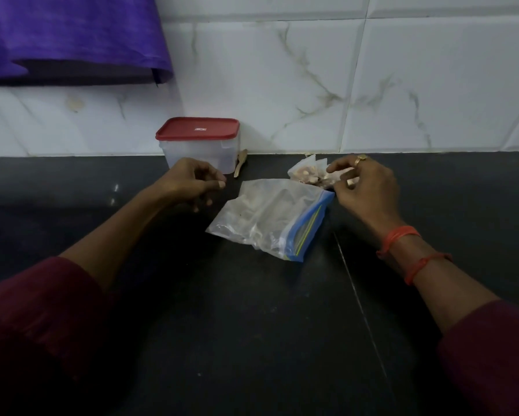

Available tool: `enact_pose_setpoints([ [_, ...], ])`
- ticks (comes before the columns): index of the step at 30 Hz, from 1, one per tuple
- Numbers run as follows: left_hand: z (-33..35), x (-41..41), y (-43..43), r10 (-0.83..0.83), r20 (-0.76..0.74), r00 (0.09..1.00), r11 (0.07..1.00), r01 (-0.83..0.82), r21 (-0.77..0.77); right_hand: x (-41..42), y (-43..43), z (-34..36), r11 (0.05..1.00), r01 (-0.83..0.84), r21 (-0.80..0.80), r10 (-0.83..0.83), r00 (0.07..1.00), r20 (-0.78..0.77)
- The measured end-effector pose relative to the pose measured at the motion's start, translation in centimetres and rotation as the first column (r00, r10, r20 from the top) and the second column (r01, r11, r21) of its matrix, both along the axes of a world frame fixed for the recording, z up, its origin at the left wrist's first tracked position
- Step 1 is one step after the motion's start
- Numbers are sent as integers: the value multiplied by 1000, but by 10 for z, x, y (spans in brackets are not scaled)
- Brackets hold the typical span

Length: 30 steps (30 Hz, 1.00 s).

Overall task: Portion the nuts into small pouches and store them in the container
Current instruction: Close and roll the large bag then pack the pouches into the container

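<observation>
Right now the right hand [363, 187] reaches to the bag of nuts [304, 174] near the back of the black counter [252, 325], its fingertips and thumb pinching the bag's right edge. The left hand [192, 184] hovers with fingers loosely curled, holding nothing. Between the hands lies a crumpled clear zip bag [267, 217], its blue strip toward the right hand. Behind the left hand a clear container [202, 151] stands against the tiled wall [312, 85], its red lid [198, 129] on. A wooden spoon [240, 165] leans just beside it.
</observation>
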State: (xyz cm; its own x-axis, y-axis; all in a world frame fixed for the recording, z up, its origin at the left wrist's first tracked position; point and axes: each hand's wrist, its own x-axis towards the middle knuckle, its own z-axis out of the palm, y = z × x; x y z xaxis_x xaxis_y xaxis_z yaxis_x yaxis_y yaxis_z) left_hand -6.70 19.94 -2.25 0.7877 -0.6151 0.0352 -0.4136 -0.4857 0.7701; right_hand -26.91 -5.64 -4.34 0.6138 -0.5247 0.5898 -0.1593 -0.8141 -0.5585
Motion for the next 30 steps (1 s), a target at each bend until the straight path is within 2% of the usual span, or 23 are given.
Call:
enact_pose_setpoints([
  [2, 6, -12, 17, -25, -42, 999, 995, 29, 91, -2, 13, 8, 1000, -15, 6, 15, 1000, -26],
  [5, 12, -31, 41, -69, -154, 986, 971, 102, 218, -10, 40, 19, 993, -116, -28, 108, 974, -197],
  [9, 9, -53, 59, -127, -253, 959, 955, 187, 230, -28, 71, 24, 978, -184, -94, 136, 915, -381],
  [13, 3, -65, 63, -119, -218, 969, 975, 155, 157, -48, 77, 26, 977, -161, -141, 93, 913, -398],
  [17, -2, -73, 61, -99, -187, 977, 987, 120, 104, -64, 80, 19, 981, -183, -70, 125, 859, -497],
  [22, -6, -75, 60, -16, -170, 985, 998, 28, 64, -65, 84, 13, 972, -236, 3, 211, 864, -457],
  [26, -10, -64, 74, 136, -164, 977, 985, -115, 130, -72, 68, 15, 979, -184, 89, 204, 862, -465],
  [28, -13, -60, 79, 154, -198, 968, 980, -124, 157, -76, 64, 12, 962, -203, 181, 265, 850, -455],
  [30, -16, -59, 77, 147, -174, 974, 978, -117, 171, -79, 68, 11, 946, -253, 204, 322, 818, -477],
])
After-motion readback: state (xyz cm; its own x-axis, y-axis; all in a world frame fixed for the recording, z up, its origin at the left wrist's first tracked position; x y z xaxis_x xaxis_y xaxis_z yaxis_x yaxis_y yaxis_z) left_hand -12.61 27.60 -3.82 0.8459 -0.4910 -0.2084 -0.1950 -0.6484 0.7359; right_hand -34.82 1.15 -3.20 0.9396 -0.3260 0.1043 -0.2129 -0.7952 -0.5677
